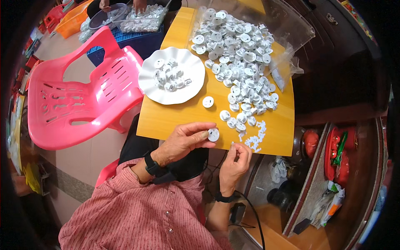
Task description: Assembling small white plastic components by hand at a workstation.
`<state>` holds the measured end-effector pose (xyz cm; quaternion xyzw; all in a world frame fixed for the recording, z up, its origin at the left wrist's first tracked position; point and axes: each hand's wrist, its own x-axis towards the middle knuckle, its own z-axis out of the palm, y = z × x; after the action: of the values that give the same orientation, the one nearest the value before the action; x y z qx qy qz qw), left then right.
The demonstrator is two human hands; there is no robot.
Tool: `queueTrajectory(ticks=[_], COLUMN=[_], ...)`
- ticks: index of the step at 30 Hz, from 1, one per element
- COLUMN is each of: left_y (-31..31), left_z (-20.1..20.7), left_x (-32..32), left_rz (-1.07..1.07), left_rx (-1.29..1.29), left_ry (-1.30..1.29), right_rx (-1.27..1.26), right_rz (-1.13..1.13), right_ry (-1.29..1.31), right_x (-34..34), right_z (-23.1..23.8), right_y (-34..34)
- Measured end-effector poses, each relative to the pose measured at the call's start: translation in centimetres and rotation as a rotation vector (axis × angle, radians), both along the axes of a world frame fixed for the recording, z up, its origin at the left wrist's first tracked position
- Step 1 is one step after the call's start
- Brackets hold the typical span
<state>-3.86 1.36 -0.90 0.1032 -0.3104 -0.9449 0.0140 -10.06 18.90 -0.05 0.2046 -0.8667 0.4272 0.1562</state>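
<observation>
Round white plastic disc (213,134): over the near edge of the yellow rectangular bench (166,121), flat face toward camera.
Left grip (186,140): clasping disc by its rim.
Right grip (236,163): pinching a tiny white piece (232,143), just right of disc, apart.

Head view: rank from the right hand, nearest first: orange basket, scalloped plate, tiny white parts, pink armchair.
1. Tiny white parts: just beyond the right hand, slightly right.
2. Scalloped plate: ahead, left.
3. Pink armchair: left of the table.
4. Orange basket: far upper left.
</observation>
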Motion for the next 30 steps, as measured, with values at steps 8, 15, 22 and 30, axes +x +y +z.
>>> queueTrajectory(ticks=[8, 15, 22, 30], left_y=[0.5, 1.0, 1.1, 1.2], left_z=[-0.4, -0.8, -0.7, 0.3], left_x=[-1.3, -2.3, -2.6, -3.2], left_rz=[-0.045, -0.085, -0.101, -0.097], left_rx=[0.049, 0.053, 0.015, -0.106], left_ry=[0.019, 0.075, 0.053, 0.045], right_rx=[-0.407, -0.229, -0.093, 0.008], right_rz=[0.103, 0.138, 0.153, 0.19], right_ry=[-0.397, -0.278, -0.224, -0.104], right_x=[-0.1, -0.6, -1.2, -1.8], right_z=[1.9, 2.4, 3.3, 3.1], right_y=[-1.0, -1.7, -1.5, -0.9])
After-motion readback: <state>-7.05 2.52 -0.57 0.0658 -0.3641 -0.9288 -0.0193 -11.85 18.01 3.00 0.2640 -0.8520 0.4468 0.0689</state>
